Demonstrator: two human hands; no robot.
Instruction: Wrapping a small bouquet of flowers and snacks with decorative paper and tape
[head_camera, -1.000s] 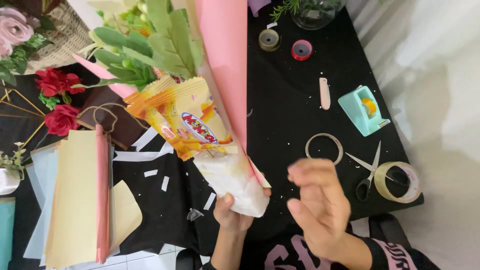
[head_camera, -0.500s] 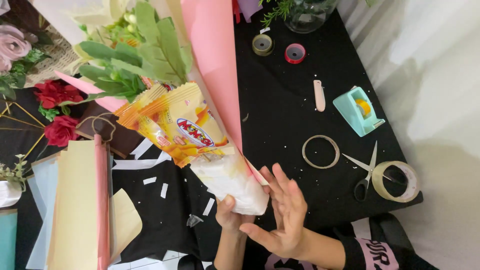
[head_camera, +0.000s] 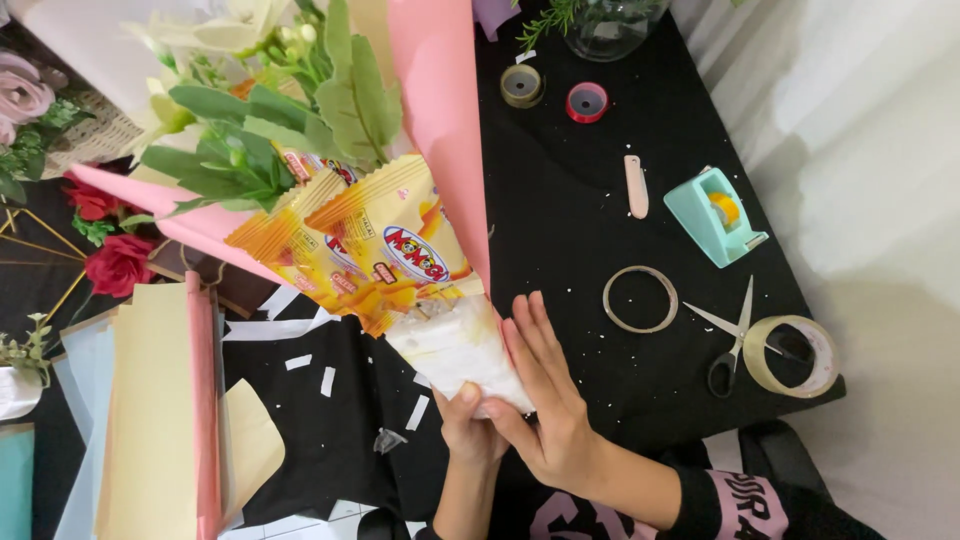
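Two hands, left hand (head_camera: 468, 425) gripping bouquet base (head_camera: 462, 350), right hand (head_camera: 545, 400) flat alongside

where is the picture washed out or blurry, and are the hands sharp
Head view: the pale floor on the right is overexposed, nearly white; the black table keeps its detail, white specks showing; both hands, left and right, look sharp on the bouquet's white handle; the scissors are crisp too.
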